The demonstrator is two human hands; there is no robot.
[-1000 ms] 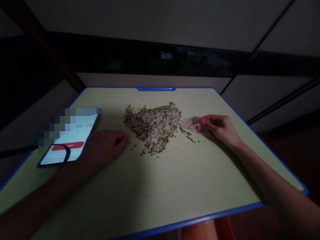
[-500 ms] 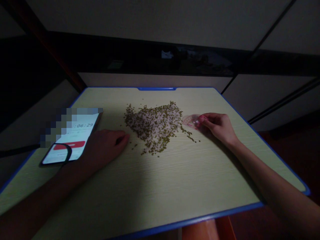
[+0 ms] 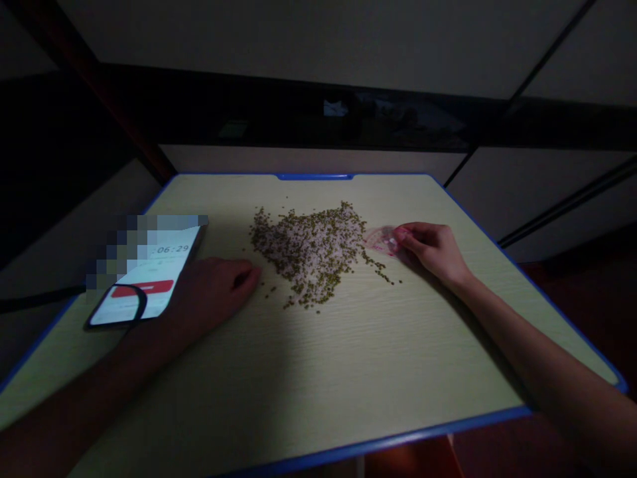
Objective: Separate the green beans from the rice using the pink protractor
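A spread heap of green beans, like mung beans, mixed with pale grains (image 3: 313, 249) lies on the light wood-grain table (image 3: 348, 372). Left of the heap, my left hand (image 3: 219, 285) rests on the tabletop with its fingers curled in; I see nothing in them. At the heap's right edge, my right hand (image 3: 432, 249) pinches a small clear plastic bag with red print (image 3: 382, 240) between thumb and fingers. The bag lies low over the table, its near end touching or almost touching the beans. What the bag holds, if anything, I cannot tell.
A lit phone (image 3: 144, 285) showing a timer lies at the left, partly behind my left wrist, with a dark cord (image 3: 44, 299) across it. Blue edging (image 3: 398, 438) rims the table. Stray beans (image 3: 381, 269) trail to the right of the heap. Dark cabinet fronts stand behind.
The whole view has shifted slightly, so everything sits a little further right. Both hands keep their place, and the bag looks slightly flatter or turned in my right hand.
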